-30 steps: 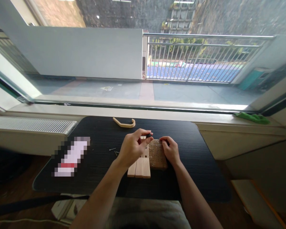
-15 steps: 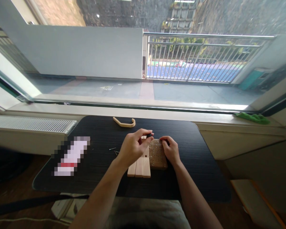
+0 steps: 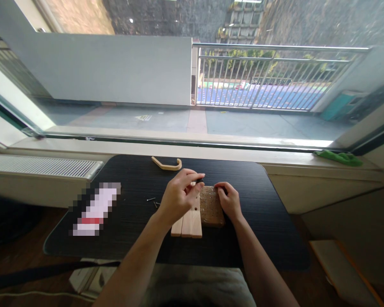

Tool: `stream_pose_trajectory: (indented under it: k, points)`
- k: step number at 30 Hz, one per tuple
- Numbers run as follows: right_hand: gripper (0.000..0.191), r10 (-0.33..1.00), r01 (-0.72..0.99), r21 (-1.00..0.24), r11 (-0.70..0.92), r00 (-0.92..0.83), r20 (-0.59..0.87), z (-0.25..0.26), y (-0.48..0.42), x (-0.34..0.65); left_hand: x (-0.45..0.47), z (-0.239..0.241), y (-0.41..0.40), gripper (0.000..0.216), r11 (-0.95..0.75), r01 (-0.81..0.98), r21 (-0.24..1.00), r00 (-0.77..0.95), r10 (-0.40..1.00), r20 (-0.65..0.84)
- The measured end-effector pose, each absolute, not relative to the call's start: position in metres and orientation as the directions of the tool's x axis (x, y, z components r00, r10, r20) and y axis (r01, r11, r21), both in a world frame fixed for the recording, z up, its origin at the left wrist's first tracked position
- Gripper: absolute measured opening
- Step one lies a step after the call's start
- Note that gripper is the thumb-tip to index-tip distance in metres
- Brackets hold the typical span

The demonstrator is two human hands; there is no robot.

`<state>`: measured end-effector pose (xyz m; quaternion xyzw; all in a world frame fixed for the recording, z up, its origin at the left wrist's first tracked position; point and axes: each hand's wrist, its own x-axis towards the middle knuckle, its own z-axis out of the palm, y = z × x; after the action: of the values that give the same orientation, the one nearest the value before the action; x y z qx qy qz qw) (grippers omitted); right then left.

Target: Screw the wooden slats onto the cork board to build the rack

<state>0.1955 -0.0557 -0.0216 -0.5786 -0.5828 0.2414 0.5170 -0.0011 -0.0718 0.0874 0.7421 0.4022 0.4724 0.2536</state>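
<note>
My left hand [image 3: 181, 194] is closed in a pinch on a small black piece [image 3: 199, 181], too small to name, above the far end of some light wooden slats [image 3: 187, 226]. The slats lie side by side on the dark table, and a round hole shows in the right one. Against their right side is a brown wooden block [image 3: 212, 207] dotted with small holes. My right hand [image 3: 229, 199] has its fingers curled at the block's upper right edge, gripping it there. Several screws [image 3: 151, 199] lie left of my left hand, partly hidden by it.
A J-shaped wooden piece [image 3: 167, 166] lies at the back of the black table [image 3: 262, 238]. On the table's left is a blurred-out pale item [image 3: 97, 209]. A radiator [image 3: 41, 166] stands at the left, and a green cloth [image 3: 337, 157] rests on the window sill.
My left hand has risen very slightly, and the black piece in its fingers has shifted a little to the left. My right hand and the block stay in place.
</note>
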Motion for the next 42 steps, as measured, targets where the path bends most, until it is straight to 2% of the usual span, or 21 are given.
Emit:
stream_pose_trajectory:
  k: [9, 18, 26, 33, 38, 42]
  points:
    - [0.020, 0.925, 0.429, -0.878, 0.213, 0.201, 0.323, -0.022, -0.056, 0.197, -0.003, 0.087, -0.073, 0.027, -0.486, 0.350, 0.801, 0.281, 0.870, 0.405]
    - [0.020, 0.923, 0.432, -0.876, 0.215, 0.204, 0.327, -0.022, -0.056, 0.196, -0.005, 0.084, -0.071, 0.029, -0.450, 0.280, 0.848, 0.286, 0.882, 0.374]
    - [0.020, 0.922, 0.437, -0.874, 0.213, 0.205, 0.328, -0.022, -0.056, 0.196, -0.005, 0.084, -0.070, 0.034, -0.217, 0.106, 0.970, 0.328, 0.929, 0.171]
    - [0.020, 0.922, 0.438, -0.875, 0.208, 0.210, 0.324, -0.022, -0.056, 0.196, -0.005, 0.085, -0.068, 0.028, -0.199, 0.028, 0.980, 0.289, 0.940, 0.183]
    - [0.019, 0.922, 0.435, -0.875, 0.211, 0.209, 0.326, -0.020, -0.057, 0.196, -0.002, 0.083, -0.066, 0.031, -0.213, 0.126, 0.969, 0.292, 0.941, 0.169]
    - [0.020, 0.922, 0.433, -0.876, 0.211, 0.208, 0.325, -0.020, -0.057, 0.196, 0.000, 0.083, -0.062, 0.031, -0.302, 0.160, 0.940, 0.244, 0.935, 0.259]
